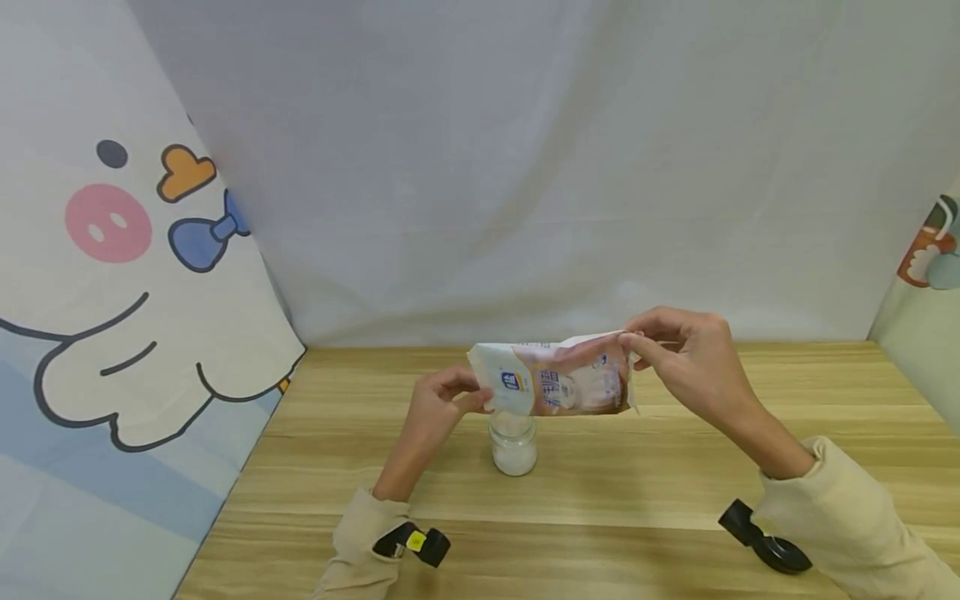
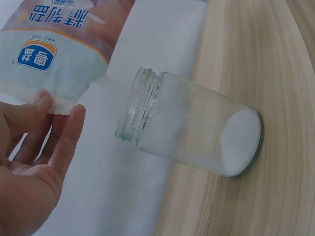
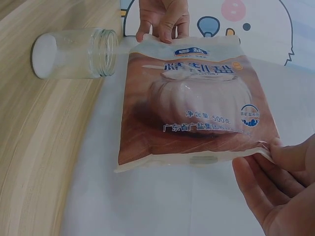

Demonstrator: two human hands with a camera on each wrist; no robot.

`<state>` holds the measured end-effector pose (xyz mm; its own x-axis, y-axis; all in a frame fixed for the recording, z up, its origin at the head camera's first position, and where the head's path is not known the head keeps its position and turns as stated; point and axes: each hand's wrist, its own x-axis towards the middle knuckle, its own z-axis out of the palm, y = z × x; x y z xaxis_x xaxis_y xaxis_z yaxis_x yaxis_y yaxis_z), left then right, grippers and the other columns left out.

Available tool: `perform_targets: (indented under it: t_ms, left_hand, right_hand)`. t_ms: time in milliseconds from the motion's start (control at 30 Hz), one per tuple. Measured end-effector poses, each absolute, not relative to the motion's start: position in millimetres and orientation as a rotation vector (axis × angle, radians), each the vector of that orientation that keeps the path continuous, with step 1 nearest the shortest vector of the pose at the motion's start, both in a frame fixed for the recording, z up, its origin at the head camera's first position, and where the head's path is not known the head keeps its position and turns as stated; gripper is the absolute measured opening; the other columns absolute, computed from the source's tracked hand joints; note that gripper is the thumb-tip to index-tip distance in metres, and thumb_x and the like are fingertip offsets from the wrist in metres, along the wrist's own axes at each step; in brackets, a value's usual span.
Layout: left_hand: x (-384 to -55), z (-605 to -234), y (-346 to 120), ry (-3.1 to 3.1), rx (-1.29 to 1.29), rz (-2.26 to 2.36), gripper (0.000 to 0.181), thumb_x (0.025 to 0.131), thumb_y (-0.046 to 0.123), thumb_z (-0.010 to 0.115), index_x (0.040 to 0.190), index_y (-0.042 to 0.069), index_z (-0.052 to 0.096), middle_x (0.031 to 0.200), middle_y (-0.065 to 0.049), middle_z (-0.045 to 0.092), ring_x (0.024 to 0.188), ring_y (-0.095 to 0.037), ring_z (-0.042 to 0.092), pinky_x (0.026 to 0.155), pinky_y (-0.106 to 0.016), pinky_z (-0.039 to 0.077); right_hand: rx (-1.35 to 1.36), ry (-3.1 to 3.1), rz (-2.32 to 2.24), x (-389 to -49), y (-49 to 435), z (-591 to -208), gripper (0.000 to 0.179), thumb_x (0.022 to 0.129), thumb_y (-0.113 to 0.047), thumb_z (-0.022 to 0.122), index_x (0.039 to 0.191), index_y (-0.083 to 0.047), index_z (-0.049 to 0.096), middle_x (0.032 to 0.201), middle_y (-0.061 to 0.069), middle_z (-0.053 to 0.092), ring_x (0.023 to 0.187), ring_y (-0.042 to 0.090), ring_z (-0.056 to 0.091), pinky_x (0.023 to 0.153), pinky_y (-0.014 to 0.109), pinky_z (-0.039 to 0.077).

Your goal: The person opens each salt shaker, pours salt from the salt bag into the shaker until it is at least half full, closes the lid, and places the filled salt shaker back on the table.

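Note:
A bag of salt (image 1: 562,379), brown and pale blue with Chinese print, is held in the air by both hands. My left hand (image 1: 444,407) pinches its pale blue end between thumb and fingers. At the opposite end, a corner is gripped by my right hand (image 3: 283,184). Below the left end, a clear glass jar (image 2: 189,123) stands lidless on the table. White salt (image 2: 241,142) covers the jar's bottom. In the left wrist view, a faint white stream runs from the bag's corner toward the jar's mouth.
The wood-grain table (image 1: 600,525) runs back to a pale cloth wall (image 1: 540,183). A cartoon-printed sheet (image 1: 75,350) borders the left side, and another printed panel (image 1: 930,317) the right. Black wrist cameras sit at both beige sleeves (image 1: 847,517).

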<state>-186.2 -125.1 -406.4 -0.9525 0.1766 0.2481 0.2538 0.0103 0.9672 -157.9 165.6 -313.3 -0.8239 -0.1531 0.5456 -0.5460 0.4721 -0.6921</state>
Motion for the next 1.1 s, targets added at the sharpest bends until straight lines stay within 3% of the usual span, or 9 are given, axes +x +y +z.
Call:
perform_targets:
  t_ms: [1100]
  left_hand:
    - [-186.2,-408.5,-124.7,-2.161,-0.473,-2.157,0.008,0.082,-0.008,0.067,0.09,-0.008,0.064,0.089,-0.016,0.063,0.084,-0.023,0.063,0.071,-0.04,0.06]
  right_hand:
    - [0.592,-2.313,1.285,-160.5,165.0,-315.1,0.006,0.088,-0.004,0.066,0.091,-0.003,0.071,0.084,0.01,0.069,0.061,0.011,0.065,0.056,0.017,0.055]
